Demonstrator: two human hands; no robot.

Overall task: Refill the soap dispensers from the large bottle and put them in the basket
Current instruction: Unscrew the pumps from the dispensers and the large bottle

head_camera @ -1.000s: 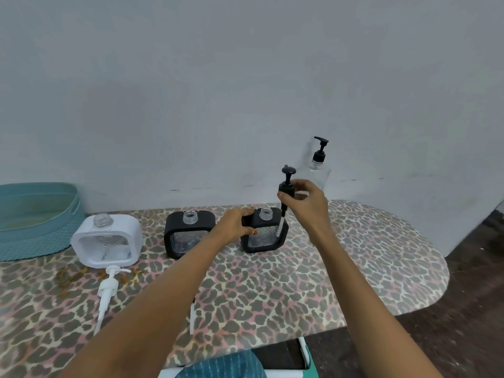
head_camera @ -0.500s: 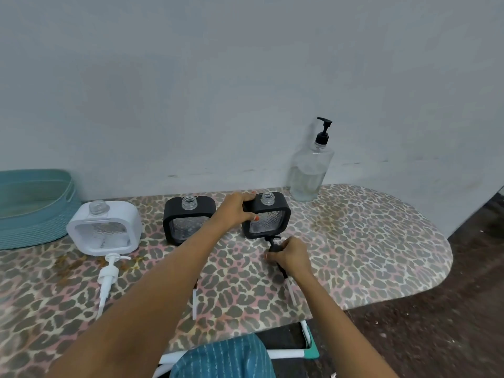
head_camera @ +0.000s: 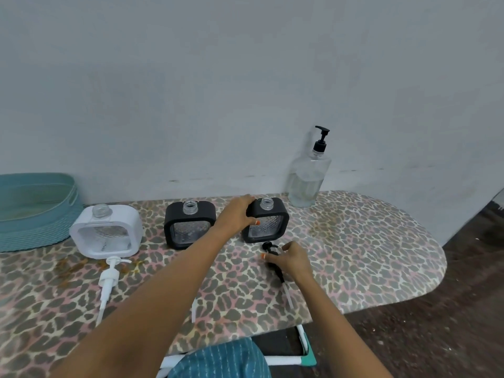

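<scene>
- Change: a second ago the right hand (head_camera: 291,259) held the black pump (head_camera: 268,246) up beside an open neck. The pump now lies on the table (head_camera: 354,255) under that hand. Whether the fingers still pinch it cannot be told.
- The left hand (head_camera: 237,214) grasps the top corner of the right black dispenser (head_camera: 268,225), as before. The laid-down pump is just in front of that grip.
- Meaning: every neck looks uncapped, so pouring can likely start. Nothing is in the basket yet.
- One basket (head_camera: 35,214), far left of both hands.
- One large bottle (head_camera: 308,181), capped, behind and right of the left grip.
- Three dispensers: that one, a second black dispenser (head_camera: 191,227) and a white dispenser (head_camera: 106,230), both to its left.
- Loose pumps: the black one, a white pump (head_camera: 109,279), and a tube (head_camera: 193,309) mostly hidden by the left arm.
</scene>
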